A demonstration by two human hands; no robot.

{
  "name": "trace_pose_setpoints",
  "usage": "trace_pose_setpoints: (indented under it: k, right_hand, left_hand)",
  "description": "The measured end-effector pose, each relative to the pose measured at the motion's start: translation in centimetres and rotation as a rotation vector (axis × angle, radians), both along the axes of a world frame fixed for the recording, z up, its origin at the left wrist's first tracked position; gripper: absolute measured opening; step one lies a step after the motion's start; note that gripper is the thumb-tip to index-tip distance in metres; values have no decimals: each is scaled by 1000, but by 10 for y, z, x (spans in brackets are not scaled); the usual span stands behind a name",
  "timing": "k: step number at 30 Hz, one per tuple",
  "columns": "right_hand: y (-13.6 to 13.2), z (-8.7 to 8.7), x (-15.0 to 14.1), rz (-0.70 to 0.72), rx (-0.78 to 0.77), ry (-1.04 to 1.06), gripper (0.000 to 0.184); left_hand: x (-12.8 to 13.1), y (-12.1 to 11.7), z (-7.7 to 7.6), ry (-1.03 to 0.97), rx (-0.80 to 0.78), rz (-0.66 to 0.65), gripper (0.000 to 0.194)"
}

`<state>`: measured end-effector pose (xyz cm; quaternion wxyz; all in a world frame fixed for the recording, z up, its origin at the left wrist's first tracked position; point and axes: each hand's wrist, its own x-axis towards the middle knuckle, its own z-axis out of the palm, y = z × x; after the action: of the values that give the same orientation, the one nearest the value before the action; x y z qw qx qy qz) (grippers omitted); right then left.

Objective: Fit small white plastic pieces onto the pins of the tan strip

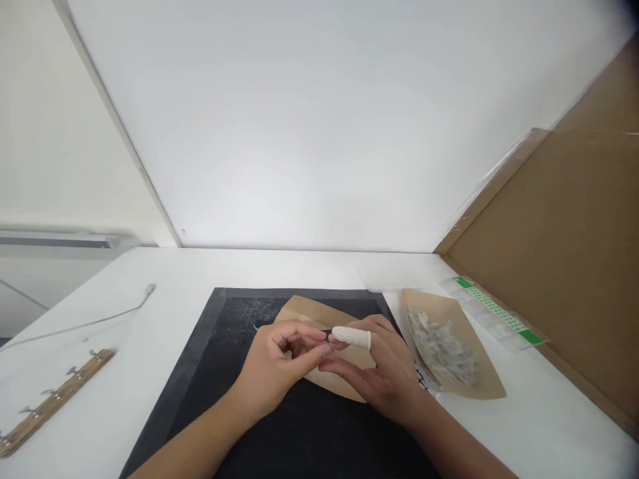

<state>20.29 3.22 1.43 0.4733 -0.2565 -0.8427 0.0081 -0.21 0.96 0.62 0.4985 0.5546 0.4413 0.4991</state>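
Note:
Both hands meet over a black mat (210, 399) on the white table (164, 279). My left hand (277, 369) has its thumb and fingers pinched together against the tip of my right hand (384, 376). The right index finger wears a white rubber finger cot (352, 337). The two hands pinch a tiny dark item between them that is too small to name. Under the hands lies a curved sheet of brown paper (309, 313).
A second brown paper (479, 379) to the right holds a heap of small pale pieces (442, 349). Beyond it lies a clear strip with green markings (494, 313) beside a cardboard panel (564, 266). At the left are a wooden hook rail (54, 399) and a thin cable (100, 320).

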Motion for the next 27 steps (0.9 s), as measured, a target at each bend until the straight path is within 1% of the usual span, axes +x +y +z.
trace_pose_setpoints:
  k: [8,14,17,19,21,23,24,26,27]
  right_hand:
    - [0,3,-2,14,-4,17,42]
    - [-1,5,-2,18,21,15,40]
    - [-1,4,-2,16,27,12,39]
    - [-1,3,-1,23,17,3,42]
    - [-1,3,-1,31,11,-1,44]
    - [1,5,1,20,7,3,43]
    - [2,6,2,0,1,5,42]
    - [4,9,5,-63,-28,0,40]
    - [6,10,7,-96,-51,-11,38]
  left_hand:
    - [-2,-2,8,153,64,-34,19]
    - [-2,-4,12,220,93,-57,16]
    - [-2,-4,13,256,98,-93,18]
    - [-4,-3,13,280,128,-117,23]
    - [-8,-1,12,332,208,-105,26]
    - [-13,1,12,446,367,-96,25]
    - [-16,2,12,535,470,-123,25]
    - [-21,2,14,732,665,-227,28]
    - [-23,2,16,813,724,-275,28]
